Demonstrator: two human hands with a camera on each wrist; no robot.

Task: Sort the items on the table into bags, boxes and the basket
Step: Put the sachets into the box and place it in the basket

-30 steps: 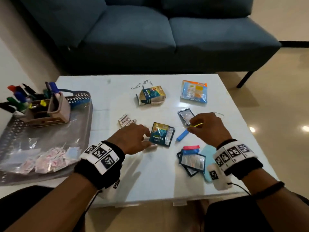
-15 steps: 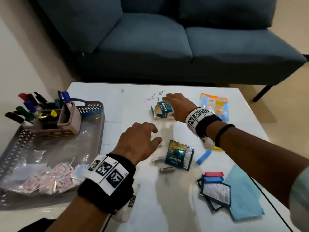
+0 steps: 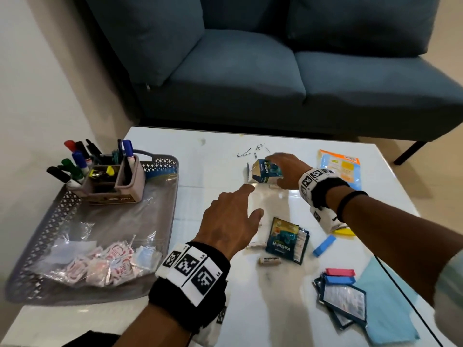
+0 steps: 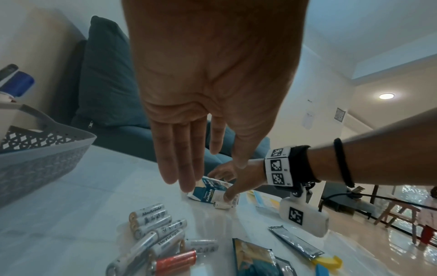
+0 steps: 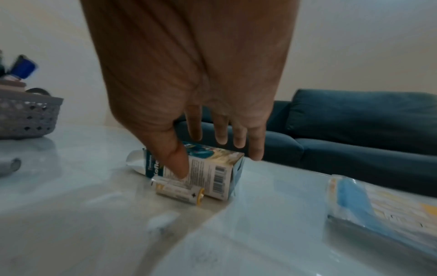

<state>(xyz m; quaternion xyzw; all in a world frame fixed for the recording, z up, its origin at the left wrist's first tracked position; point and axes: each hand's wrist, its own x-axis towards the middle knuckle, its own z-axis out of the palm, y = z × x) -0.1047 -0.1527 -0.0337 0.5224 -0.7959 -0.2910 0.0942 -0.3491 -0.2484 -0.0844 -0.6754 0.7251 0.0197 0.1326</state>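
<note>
A small Koflet-H box [image 3: 263, 171] lies on the white table [image 3: 213, 171] with its flap open to the left. My right hand [image 3: 274, 171] grips it, with the thumb [image 5: 175, 164] on the near side and the fingers over the top. One battery [image 5: 179, 190] lies against the box. My left hand [image 3: 250, 201] hovers above the table just short of the box, holding nothing, and its fingers [image 4: 179, 158] are straight. Several batteries [image 4: 151, 224] lie under it. A Koflet-H sachet [image 3: 283, 240] lies nearer me.
On the left, a grey basket [image 3: 172, 186] holds a pen holder [image 3: 112, 179] and a bag of sweets [image 3: 100, 261]. Also on the table are a blue clip [image 3: 324, 245], a yellow clip [image 3: 344, 232], stacked zip bags [image 3: 343, 300], an orange-blue pack [image 3: 340, 169] and loose pins [image 3: 253, 150].
My right hand left the yellow clip at the front right and reached back to the box. My left hand lifted off the sachet and moved forward toward the box.
</note>
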